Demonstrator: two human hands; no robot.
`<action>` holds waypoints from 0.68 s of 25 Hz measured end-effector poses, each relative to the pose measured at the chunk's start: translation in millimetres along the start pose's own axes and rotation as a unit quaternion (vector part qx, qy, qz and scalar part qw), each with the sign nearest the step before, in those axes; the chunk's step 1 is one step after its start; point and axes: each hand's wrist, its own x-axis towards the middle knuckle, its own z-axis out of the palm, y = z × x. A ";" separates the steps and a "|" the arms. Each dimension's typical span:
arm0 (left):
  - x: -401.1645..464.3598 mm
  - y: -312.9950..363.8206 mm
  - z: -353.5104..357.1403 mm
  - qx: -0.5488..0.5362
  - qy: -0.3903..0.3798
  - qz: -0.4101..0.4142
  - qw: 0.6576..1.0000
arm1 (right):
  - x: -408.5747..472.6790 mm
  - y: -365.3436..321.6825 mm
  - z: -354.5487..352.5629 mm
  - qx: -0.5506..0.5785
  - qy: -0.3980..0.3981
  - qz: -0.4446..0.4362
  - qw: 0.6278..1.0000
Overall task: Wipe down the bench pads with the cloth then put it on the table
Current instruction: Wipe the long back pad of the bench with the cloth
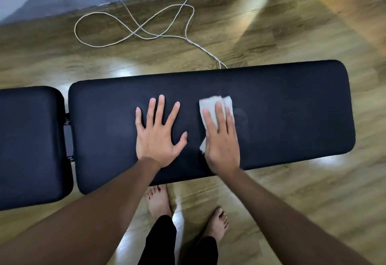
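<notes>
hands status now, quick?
Left hand: open, flat on the long black bench pad, empty.
Right hand: open, pressing the white cloth against it.

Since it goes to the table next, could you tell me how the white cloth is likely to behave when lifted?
The cloth will probably go floppy: it lies folded and creased under the right hand. It looks thin, so likely light. Pressed flat on the long pad, it may need pinching.
</notes>
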 end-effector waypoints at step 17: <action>-0.1 2.2 -1.7 -0.008 -0.005 -0.010 1.000 | -43.3 3.5 17.8 -0.034 0.010 0.001 0.999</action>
